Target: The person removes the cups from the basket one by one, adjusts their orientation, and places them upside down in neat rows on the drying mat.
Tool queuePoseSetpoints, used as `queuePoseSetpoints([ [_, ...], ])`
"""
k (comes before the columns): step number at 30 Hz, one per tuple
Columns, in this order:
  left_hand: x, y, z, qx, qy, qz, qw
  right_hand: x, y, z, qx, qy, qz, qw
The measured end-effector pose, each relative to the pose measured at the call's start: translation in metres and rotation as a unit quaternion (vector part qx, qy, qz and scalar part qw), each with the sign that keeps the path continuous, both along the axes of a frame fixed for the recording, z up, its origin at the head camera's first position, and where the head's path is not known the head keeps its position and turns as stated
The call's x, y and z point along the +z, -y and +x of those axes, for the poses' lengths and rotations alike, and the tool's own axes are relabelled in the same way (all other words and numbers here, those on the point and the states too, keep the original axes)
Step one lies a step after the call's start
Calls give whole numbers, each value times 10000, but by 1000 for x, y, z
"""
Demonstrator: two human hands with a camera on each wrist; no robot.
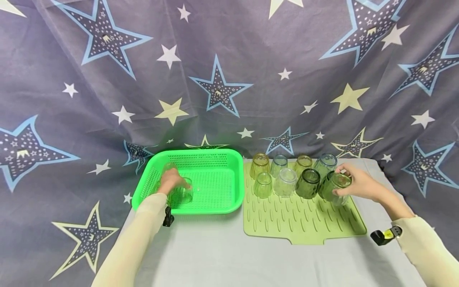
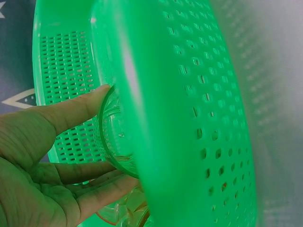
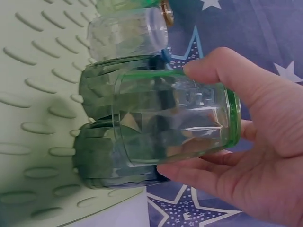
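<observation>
My left hand [image 1: 170,181] reaches into the green plastic basket [image 1: 241,187] at its left side. In the left wrist view, its thumb and fingers grip a glass [image 2: 113,130] around the rim; the basket's edge hides part of that glass. Other glasses sit under and behind this hand, partly covered by it. Over the right part of the pale green drying mat [image 1: 305,227], my right hand [image 1: 362,185] holds a light green-tinted glass [image 3: 175,118] between thumb and fingers, mouth down toward the mat. It overlaps a dark green glass [image 3: 104,161] standing beside it.
On the mat, upside-down glasses stand in two rows, among them a yellow glass [image 1: 259,165], a blue glass [image 1: 326,161], a clear glass [image 1: 285,183] and a dark green-black glass [image 1: 307,184]. A star-patterned curtain [image 1: 229,131] hangs behind the white-covered table [image 1: 222,251].
</observation>
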State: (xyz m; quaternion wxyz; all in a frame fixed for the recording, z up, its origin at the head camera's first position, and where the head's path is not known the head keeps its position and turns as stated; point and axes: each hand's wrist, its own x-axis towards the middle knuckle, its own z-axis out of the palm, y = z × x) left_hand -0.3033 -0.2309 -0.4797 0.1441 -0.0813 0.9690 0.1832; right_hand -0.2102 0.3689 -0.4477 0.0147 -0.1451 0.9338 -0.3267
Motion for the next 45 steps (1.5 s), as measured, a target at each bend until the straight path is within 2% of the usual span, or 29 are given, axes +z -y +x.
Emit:
queuePoseSetpoints([
  [9,3,-1,1,-53,-35,-106,9999,-12,1,6,105,162,180,9997],
  [21,2,-2,0,48,2,-235,9997,-26,4,8,141,103,449,9988],
  [34,1,-1,1,95,36,27,9999,-47,7,14,131,325,777,9964],
  [45,-1,-5,0,100,-19,-299,9995,-54,8,14,80,408,694,9967],
])
